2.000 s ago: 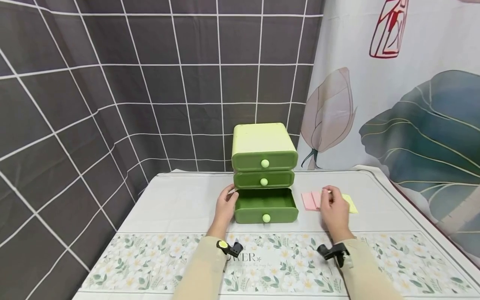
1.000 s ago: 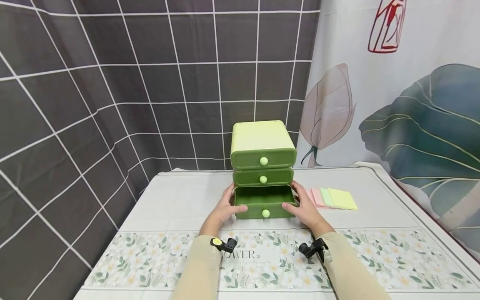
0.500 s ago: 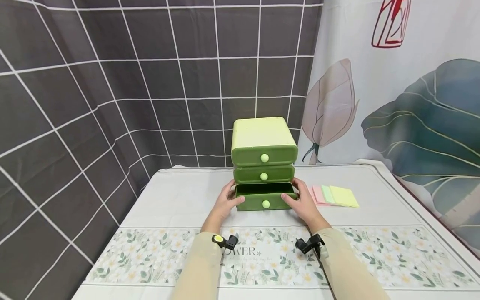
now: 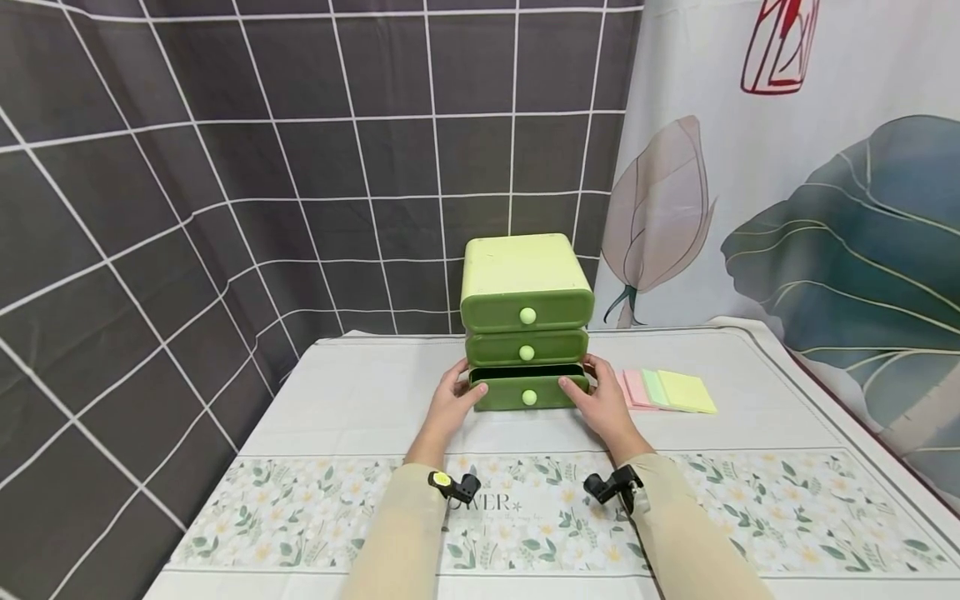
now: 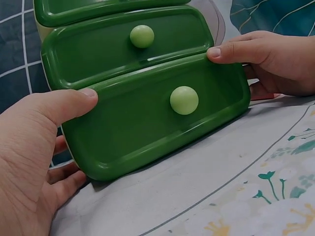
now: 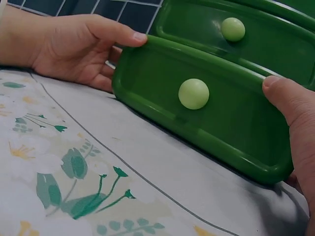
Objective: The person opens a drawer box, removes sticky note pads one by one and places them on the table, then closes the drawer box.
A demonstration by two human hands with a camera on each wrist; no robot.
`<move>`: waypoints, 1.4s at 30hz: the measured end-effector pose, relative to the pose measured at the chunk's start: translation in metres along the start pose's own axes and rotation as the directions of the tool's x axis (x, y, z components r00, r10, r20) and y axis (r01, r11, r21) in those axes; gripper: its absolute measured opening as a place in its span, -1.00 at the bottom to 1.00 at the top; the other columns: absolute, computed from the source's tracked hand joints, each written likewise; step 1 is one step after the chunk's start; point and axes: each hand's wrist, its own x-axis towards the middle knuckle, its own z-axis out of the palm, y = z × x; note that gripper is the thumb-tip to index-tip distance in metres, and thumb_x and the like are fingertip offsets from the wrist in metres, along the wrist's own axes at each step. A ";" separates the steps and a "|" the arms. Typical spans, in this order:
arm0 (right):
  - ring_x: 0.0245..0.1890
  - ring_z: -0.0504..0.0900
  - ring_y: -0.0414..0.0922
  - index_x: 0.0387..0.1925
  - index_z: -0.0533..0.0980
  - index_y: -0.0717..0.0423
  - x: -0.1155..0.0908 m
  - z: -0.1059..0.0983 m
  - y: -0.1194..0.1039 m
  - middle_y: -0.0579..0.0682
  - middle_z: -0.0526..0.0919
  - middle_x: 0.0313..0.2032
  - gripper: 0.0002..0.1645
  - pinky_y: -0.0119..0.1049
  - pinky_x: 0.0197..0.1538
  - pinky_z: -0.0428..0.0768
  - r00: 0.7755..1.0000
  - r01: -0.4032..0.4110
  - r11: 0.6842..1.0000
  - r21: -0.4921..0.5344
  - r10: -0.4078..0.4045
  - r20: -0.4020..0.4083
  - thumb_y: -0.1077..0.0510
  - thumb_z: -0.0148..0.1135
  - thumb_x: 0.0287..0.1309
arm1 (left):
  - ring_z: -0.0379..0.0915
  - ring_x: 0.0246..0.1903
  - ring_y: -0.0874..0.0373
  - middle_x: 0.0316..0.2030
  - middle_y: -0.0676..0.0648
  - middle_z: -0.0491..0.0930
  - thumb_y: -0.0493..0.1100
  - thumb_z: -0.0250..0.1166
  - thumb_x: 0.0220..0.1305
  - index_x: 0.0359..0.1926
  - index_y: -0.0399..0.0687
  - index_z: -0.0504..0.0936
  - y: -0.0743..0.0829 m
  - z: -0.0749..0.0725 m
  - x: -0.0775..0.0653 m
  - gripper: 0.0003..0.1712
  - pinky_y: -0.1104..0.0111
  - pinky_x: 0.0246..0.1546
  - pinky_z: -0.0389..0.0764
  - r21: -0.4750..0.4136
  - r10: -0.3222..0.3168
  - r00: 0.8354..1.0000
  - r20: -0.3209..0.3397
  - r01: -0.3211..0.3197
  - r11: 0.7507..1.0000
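A small three-drawer cabinet (image 4: pixel 527 265) with a pale yellow-green top and dark green drawer fronts stands at the middle back of the table. Its bottom drawer (image 4: pixel 504 397) sticks out slightly, with a narrow gap along its top edge. My left hand (image 4: pixel 446 408) grips the drawer's left end, thumb on the front's upper corner and fingers along the side. At the right end my right hand (image 4: pixel 606 407) grips likewise, its thumb (image 6: pixel 278 88) on the top edge. Between the thumbs, the round light green knob (image 5: pixel 184 100) is untouched. The upper two drawers are pushed in.
Pink, green and yellow sticky notes (image 4: pixel 684 392) lie to the right of the cabinet, close to my right hand. A white tablecloth (image 4: pixel 360 400) with a floral band covers the table. Behind hang a dark grid-patterned curtain (image 4: pixel 390 158) and a printed floral one.
My right hand has left the sticky notes and come to the bottom drawer's right end. The left hand's thumb has moved onto the front, and the drawer has slid most of the way in.
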 end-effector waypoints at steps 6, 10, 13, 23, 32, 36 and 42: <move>0.22 0.25 0.09 0.24 0.20 0.14 0.000 0.001 -0.003 0.14 0.23 0.23 -0.13 0.00 0.14 0.36 1.000 -0.017 1.000 -0.010 0.017 -0.016 -0.22 0.25 0.03 | 0.29 0.14 -0.08 0.29 -0.13 0.15 -0.07 0.30 0.15 0.33 0.03 0.24 -0.028 0.003 0.016 -0.27 0.16 0.06 0.42 -0.019 0.001 0.999 -0.044 -0.002 1.000; 0.20 0.29 0.09 0.22 0.22 0.15 0.000 0.002 -0.005 0.14 0.26 0.21 -0.17 -0.01 0.10 0.41 0.999 -0.028 0.999 -0.031 0.026 -0.041 -0.19 0.25 0.04 | 0.35 0.10 0.00 0.25 -0.06 0.21 -0.05 0.30 0.14 0.30 0.10 0.29 -0.035 0.005 0.019 -0.31 0.22 0.01 0.47 -0.011 0.004 0.997 -0.076 -0.004 1.000; 0.18 0.32 0.09 0.21 0.24 0.17 0.000 0.002 -0.006 0.15 0.28 0.19 -0.22 -0.04 0.06 0.45 0.998 -0.026 0.998 -0.052 0.023 -0.059 -0.13 0.25 0.07 | 0.37 0.08 0.01 0.23 -0.06 0.25 -0.07 0.29 0.16 0.29 0.09 0.30 -0.036 0.006 0.020 -0.33 0.25 -0.04 0.50 0.000 0.012 0.996 -0.087 -0.012 1.000; 0.15 0.37 0.09 0.17 0.28 0.20 0.003 0.004 -0.004 0.16 0.32 0.15 -0.37 -0.11 0.00 0.51 0.996 -0.019 0.998 -0.067 0.013 -0.092 0.10 0.26 0.11 | 0.40 0.05 -0.06 0.19 -0.13 0.29 -0.15 0.27 0.18 0.26 0.01 0.34 -0.034 0.011 0.019 -0.39 0.26 -0.05 0.51 0.007 0.041 0.988 -0.150 -0.040 0.999; 0.10 0.42 0.09 0.12 0.32 0.20 0.005 0.011 -0.003 0.16 0.37 0.12 -0.41 -0.13 -0.02 0.52 0.983 -0.047 0.995 -0.091 0.030 -0.180 0.12 0.29 0.08 | 0.46 -0.02 0.04 0.12 -0.07 0.36 -0.23 0.24 0.18 0.22 0.06 0.38 -0.032 0.017 0.019 -0.44 0.38 -0.09 0.53 0.113 0.037 0.975 -0.219 -0.013 0.993; 0.07 0.45 0.08 0.08 0.35 0.20 0.005 0.013 -0.005 0.15 0.40 0.10 -0.44 -0.14 -0.04 0.53 0.975 -0.054 0.994 -0.099 0.032 -0.218 0.12 0.30 0.06 | 0.48 -0.04 0.02 0.09 -0.09 0.38 -0.26 0.23 0.18 0.21 0.04 0.40 -0.035 0.019 0.020 -0.46 0.36 -0.07 0.52 0.156 0.072 0.970 -0.232 -0.036 0.987; 0.05 0.46 0.07 0.07 0.36 0.21 0.006 0.015 -0.007 0.16 0.42 0.06 -0.45 -0.14 -0.06 0.54 0.971 -0.059 0.993 -0.106 0.033 -0.238 0.13 0.31 0.06 | 0.50 -0.09 0.05 0.05 -0.09 0.40 -0.27 0.23 0.19 0.20 0.02 0.40 -0.034 0.018 0.021 -0.47 0.37 -0.08 0.52 0.212 0.105 0.965 -0.241 -0.053 0.976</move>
